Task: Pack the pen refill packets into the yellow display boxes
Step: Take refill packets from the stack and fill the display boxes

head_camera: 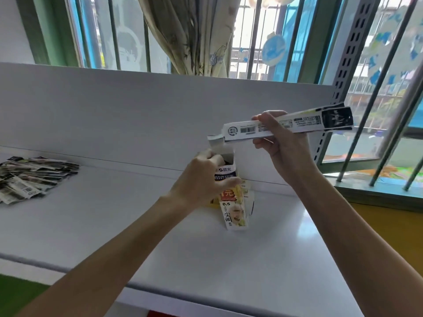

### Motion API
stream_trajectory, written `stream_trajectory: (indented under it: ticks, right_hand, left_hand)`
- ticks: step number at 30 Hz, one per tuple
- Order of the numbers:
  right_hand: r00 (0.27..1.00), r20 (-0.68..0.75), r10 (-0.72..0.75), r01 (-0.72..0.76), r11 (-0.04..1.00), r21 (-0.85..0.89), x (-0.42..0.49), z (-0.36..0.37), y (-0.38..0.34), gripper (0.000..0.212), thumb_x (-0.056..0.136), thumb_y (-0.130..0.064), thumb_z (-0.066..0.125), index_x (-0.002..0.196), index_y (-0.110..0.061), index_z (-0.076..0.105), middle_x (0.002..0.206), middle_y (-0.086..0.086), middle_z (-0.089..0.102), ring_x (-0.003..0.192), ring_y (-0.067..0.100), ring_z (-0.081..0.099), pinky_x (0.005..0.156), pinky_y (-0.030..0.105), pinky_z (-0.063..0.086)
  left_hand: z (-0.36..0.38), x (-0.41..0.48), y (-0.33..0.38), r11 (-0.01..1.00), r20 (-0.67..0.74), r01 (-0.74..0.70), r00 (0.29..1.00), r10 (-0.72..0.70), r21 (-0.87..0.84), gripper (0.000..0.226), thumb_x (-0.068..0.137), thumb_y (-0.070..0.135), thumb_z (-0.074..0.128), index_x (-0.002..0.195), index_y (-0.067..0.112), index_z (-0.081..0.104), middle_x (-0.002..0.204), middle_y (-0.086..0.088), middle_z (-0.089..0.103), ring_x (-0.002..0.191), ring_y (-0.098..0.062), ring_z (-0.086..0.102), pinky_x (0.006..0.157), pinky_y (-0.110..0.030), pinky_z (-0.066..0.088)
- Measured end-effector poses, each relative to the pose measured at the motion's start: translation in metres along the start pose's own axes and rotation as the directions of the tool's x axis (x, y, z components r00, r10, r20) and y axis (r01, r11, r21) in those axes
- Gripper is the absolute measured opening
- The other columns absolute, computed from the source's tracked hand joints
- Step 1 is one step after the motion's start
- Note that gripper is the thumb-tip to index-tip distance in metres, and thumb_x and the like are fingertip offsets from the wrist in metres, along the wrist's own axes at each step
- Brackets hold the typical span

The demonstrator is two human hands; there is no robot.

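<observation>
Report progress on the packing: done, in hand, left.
Done: one yellow display box stands upright with its top open; its contents cannot be judged. In hand: the left hand grips that box near the top, the right hand holds a long packet just above its opening. Left: a pile of packets lies on the white shelf to the left.

Yellow-and-white printed display box [233,213]; white, black-ended refill packet [320,123]; white shelf [114,213]
</observation>
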State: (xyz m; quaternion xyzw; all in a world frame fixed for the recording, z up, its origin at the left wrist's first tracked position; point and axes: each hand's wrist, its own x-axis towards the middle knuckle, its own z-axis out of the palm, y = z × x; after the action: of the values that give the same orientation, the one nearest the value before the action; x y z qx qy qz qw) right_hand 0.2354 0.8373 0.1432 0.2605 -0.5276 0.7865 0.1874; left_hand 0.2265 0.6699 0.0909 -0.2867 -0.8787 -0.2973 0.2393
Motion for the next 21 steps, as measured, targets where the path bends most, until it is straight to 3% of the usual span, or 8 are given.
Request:
stream_trajectory:
  ticks: [3, 6, 8, 10, 12, 15, 21]
  right_hand:
    - [0.997, 0.070, -0.035, 0.047, 0.981, -0.190, 0.005, 0.006, -0.005, 0.009, 0.076, -0.008, 0.072, 0.074, -0.017, 0.070, 0.076, -0.003, 0.070, 0.074, 0.020, 0.068, 0.053, 0.022, 0.055]
    - [0.999, 0.030, -0.038, 0.047, 0.896, -0.441, 0.003, 0.005, -0.005, 0.012, 0.080, -0.002, 0.065, 0.082, -0.013, 0.065, 0.078, -0.011, 0.069, 0.073, 0.011, 0.068, 0.058, 0.019, 0.055]
    - [0.998, 0.026, -0.050, 0.056, 0.844, -0.533, 0.000, -0.001, -0.002, 0.012, 0.082, -0.002, 0.064, 0.086, -0.014, 0.064, 0.083, -0.009, 0.066, 0.076, 0.007, 0.067, 0.061, 0.018, 0.055]
    - [0.996, 0.047, -0.077, 0.090, 0.801, -0.592, -0.002, -0.008, -0.002, 0.013, 0.083, -0.001, 0.063, 0.091, -0.012, 0.062, 0.088, -0.004, 0.064, 0.077, 0.005, 0.065, 0.063, 0.019, 0.054]
    - [0.994, 0.062, -0.095, 0.112, 0.762, -0.638, -0.003, -0.014, -0.004, 0.014, 0.083, 0.000, 0.063, 0.090, -0.012, 0.060, 0.086, 0.000, 0.063, 0.075, 0.006, 0.063, 0.062, 0.021, 0.055]
    - [0.988, 0.080, -0.130, 0.149, 0.691, -0.708, -0.005, -0.017, -0.009, 0.015, 0.083, 0.000, 0.063, 0.081, -0.015, 0.059, 0.078, 0.002, 0.062, 0.068, 0.007, 0.062, 0.054, 0.019, 0.054]
    - [0.997, 0.014, -0.082, 0.067, 0.692, -0.718, -0.006, -0.024, -0.014, 0.016, 0.084, -0.004, 0.063, 0.075, -0.015, 0.057, 0.072, 0.005, 0.062, 0.054, 0.007, 0.063, 0.046, 0.015, 0.050]
  left_hand:
    - [-0.001, 0.009, 0.011, 0.987, 0.044, -0.158, 0.986, 0.159, -0.025, 0.023, 0.086, 0.002, 0.059, 0.108, 0.005, 0.066, 0.112, -0.005, 0.062, 0.100, -0.017, 0.059, 0.079, -0.019, 0.050]
    - [-0.002, 0.016, 0.013, 0.962, 0.078, -0.270, 0.961, 0.267, 0.041, 0.016, 0.082, -0.002, 0.058, 0.093, 0.001, 0.069, 0.094, -0.011, 0.069, 0.084, -0.027, 0.065, 0.074, -0.032, 0.054]
    - [0.000, 0.017, 0.016, 0.977, 0.100, -0.212, 0.972, 0.211, -0.003, 0.021, 0.079, 0.008, 0.060, 0.098, 0.001, 0.068, 0.101, -0.010, 0.067, 0.088, -0.025, 0.065, 0.074, -0.030, 0.054]
    - [0.002, 0.015, 0.024, 0.987, 0.117, -0.147, 0.981, 0.154, -0.069, 0.040, 0.074, 0.030, 0.058, 0.102, 0.002, 0.066, 0.111, -0.006, 0.061, 0.093, -0.022, 0.061, 0.077, -0.030, 0.053]
    - [0.007, 0.014, 0.031, 0.992, 0.108, -0.119, 0.987, 0.122, -0.033, 0.050, 0.075, 0.043, 0.061, 0.107, 0.004, 0.063, 0.117, -0.004, 0.054, 0.092, -0.019, 0.058, 0.076, -0.027, 0.052]
    - [0.012, 0.014, 0.034, 0.990, 0.089, -0.104, 0.991, 0.095, 0.100, 0.047, 0.083, 0.033, 0.064, 0.119, 0.007, 0.050, 0.110, -0.004, 0.053, 0.085, -0.013, 0.048, 0.072, -0.019, 0.040]
    - [0.007, 0.017, 0.039, 1.000, 0.224, -0.017, 0.974, 0.015, 0.009, 0.045, 0.083, 0.012, 0.066, 0.122, 0.005, 0.046, 0.105, -0.007, 0.057, 0.087, -0.016, 0.054, 0.069, -0.021, 0.045]
